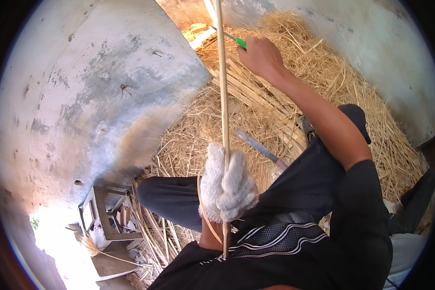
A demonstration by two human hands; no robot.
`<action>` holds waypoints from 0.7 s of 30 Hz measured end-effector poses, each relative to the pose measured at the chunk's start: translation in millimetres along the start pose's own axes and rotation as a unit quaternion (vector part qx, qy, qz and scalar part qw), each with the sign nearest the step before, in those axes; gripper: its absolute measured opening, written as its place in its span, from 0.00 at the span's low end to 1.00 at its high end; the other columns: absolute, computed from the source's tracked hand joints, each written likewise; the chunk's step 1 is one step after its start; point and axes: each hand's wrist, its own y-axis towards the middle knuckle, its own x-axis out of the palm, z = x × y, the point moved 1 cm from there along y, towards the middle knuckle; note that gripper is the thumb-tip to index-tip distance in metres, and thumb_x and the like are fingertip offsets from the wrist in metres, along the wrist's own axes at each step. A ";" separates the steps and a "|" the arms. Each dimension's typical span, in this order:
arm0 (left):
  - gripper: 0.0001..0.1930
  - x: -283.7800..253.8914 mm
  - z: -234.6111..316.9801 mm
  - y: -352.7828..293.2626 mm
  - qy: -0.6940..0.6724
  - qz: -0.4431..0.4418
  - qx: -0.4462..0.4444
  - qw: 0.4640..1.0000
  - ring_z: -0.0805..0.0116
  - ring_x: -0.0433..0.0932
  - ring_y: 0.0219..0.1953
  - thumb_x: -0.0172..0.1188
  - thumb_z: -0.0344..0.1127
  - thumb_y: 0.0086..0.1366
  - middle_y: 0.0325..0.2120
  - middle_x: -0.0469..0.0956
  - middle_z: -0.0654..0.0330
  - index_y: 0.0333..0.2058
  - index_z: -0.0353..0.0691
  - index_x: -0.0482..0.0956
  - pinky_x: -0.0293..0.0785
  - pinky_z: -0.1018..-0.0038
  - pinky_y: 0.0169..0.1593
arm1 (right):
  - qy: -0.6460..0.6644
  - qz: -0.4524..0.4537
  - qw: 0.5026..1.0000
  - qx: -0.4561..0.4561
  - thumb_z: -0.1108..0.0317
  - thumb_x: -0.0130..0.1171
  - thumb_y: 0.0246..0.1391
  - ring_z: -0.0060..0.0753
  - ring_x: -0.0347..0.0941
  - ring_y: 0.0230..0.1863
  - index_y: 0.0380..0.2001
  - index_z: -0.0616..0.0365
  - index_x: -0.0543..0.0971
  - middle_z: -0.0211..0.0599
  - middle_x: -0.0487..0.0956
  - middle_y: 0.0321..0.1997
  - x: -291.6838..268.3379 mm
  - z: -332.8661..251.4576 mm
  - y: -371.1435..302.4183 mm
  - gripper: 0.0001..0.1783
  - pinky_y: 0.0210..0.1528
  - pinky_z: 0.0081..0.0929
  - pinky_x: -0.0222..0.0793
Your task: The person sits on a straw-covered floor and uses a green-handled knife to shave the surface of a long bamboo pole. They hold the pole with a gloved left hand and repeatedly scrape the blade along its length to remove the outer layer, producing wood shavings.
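Note:
My left hand [228, 186], in a white knitted glove, is closed around a long, pale bamboo strip [223, 92]. The strip runs from near my chest up past the top edge of the view. Higher up, my bare right hand [262, 57] grips a knife by its green handle [240, 43]. Its narrow blade [226, 35] points left and meets the strip or passes close by it; contact cannot be made out. A thin curled sliver [201, 199] hangs beside the glove. Between my bent legs a long flat blade [257, 146] lies on the shavings.
Straw-like shavings [333, 84] cover the floor, with split bamboo strips [256, 89] lying among them. Stained plaster walls [116, 87] rise left and right. At lower left a wooden frame [101, 212] stands beside more long strips [164, 237].

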 end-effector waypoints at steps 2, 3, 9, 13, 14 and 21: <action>0.28 -0.6 13.1 4.7 -0.006 0.020 0.013 1.000 0.73 0.55 0.02 0.29 0.59 0.74 0.03 0.56 0.69 0.23 0.45 0.64 0.52 0.81 0.05 | 0.036 -0.003 0.999 -0.031 0.57 0.52 0.60 0.26 0.58 0.12 0.19 0.60 0.70 0.30 0.64 0.10 -17.8 -18.7 -18.8 0.20 0.17 0.33 0.55; 0.28 -1.7 18.2 4.1 -0.002 0.034 0.025 0.999 0.74 0.54 0.01 0.29 0.59 0.74 0.02 0.55 0.69 0.24 0.45 0.64 0.51 0.81 0.04 | 0.054 -0.002 0.997 -0.056 0.56 0.52 0.60 0.26 0.58 0.13 0.20 0.60 0.70 0.30 0.64 0.11 -22.0 -25.7 -27.5 0.20 0.18 0.32 0.55; 0.26 -10.5 30.2 3.7 0.127 0.187 0.118 0.967 0.73 0.49 0.01 0.35 0.58 0.74 0.03 0.56 0.67 0.22 0.47 0.65 0.48 0.79 0.05 | 0.238 -0.139 0.953 -0.125 0.52 0.54 0.62 0.21 0.57 0.17 0.27 0.60 0.75 0.23 0.61 0.13 -47.9 -57.1 -76.9 0.21 0.23 0.26 0.53; 0.24 -6.7 27.1 5.0 0.298 0.320 0.148 0.887 0.75 0.51 0.02 0.38 0.55 0.74 0.05 0.58 0.66 0.24 0.45 0.66 0.49 0.79 0.05 | 0.358 -0.239 0.896 -0.112 0.49 0.57 0.61 0.17 0.57 0.20 0.35 0.61 0.80 0.19 0.62 0.16 -45.8 -69.3 -86.8 0.22 0.25 0.22 0.52; 0.24 -4.9 24.3 7.0 0.332 0.336 0.145 0.869 0.75 0.52 0.02 0.37 0.54 0.75 0.05 0.58 0.67 0.25 0.45 0.67 0.49 0.79 0.05 | 0.362 -0.261 0.888 -0.111 0.49 0.58 0.60 0.17 0.57 0.21 0.37 0.62 0.80 0.19 0.62 0.17 -47.7 -71.0 -87.8 0.23 0.25 0.22 0.52; 0.17 9.2 19.4 16.0 0.471 0.418 0.161 0.760 0.76 0.57 0.05 0.44 0.48 0.73 0.07 0.60 0.66 0.33 0.40 0.70 0.54 0.80 0.07 | 0.326 -0.161 0.911 -0.196 0.59 0.61 0.57 0.36 0.68 0.17 0.29 0.62 0.78 0.39 0.72 0.16 -41.1 -72.3 -92.1 0.15 0.23 0.32 0.61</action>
